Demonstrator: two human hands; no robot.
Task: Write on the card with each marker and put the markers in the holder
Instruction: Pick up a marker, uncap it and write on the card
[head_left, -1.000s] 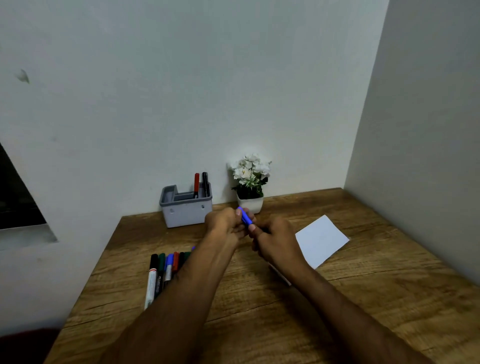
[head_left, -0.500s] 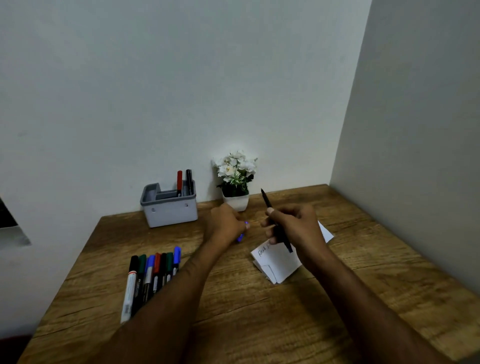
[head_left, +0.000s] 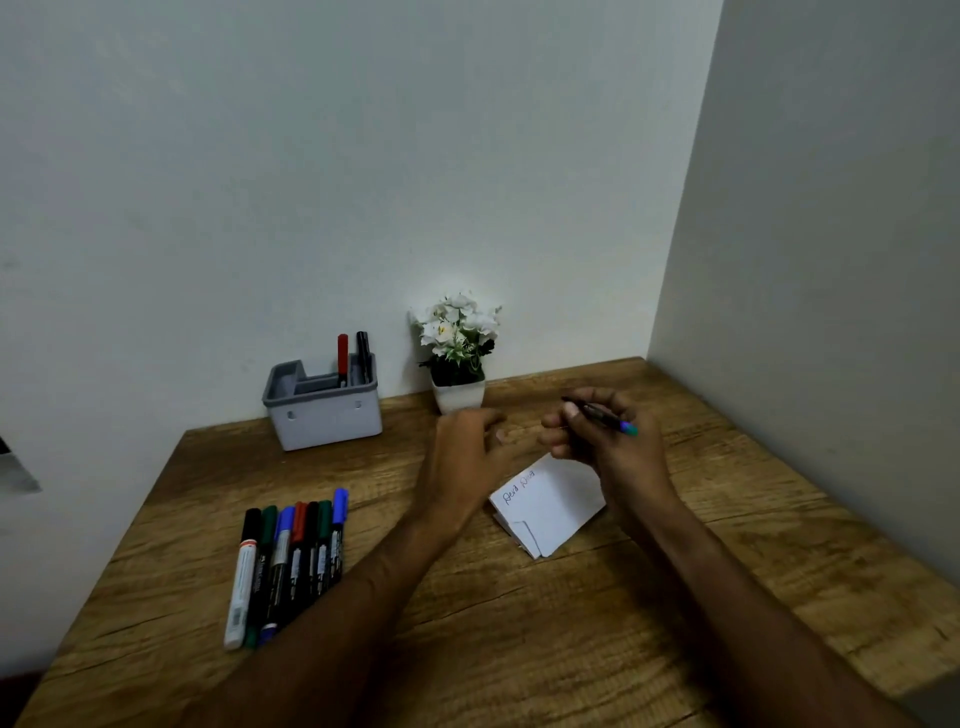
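Note:
My right hand (head_left: 615, 449) grips a dark marker (head_left: 597, 414) above the white card (head_left: 553, 506). Its tip points up and left, and a blue cap sits on its rear end. My left hand (head_left: 467, 441) hovers just left of it with loosely curled fingers, and I see nothing in it. The card lies on the wooden table (head_left: 519, 623) and shows two short written words at its top left. The grey holder (head_left: 324, 415) stands at the back by the wall with a red marker (head_left: 342, 356) and a black marker (head_left: 363, 353) in it. Several capped markers (head_left: 291, 561) lie in a row at the left.
A small white pot of white flowers (head_left: 460, 358) stands against the back wall, between the holder and my hands. A side wall (head_left: 831, 312) closes off the table on the right. The table's left edge runs just beyond the marker row.
The marker in my right hand has swung from upright to nearly level. The blue cap has gone from my left hand to the marker's rear end. My left hand's fingers have loosened.

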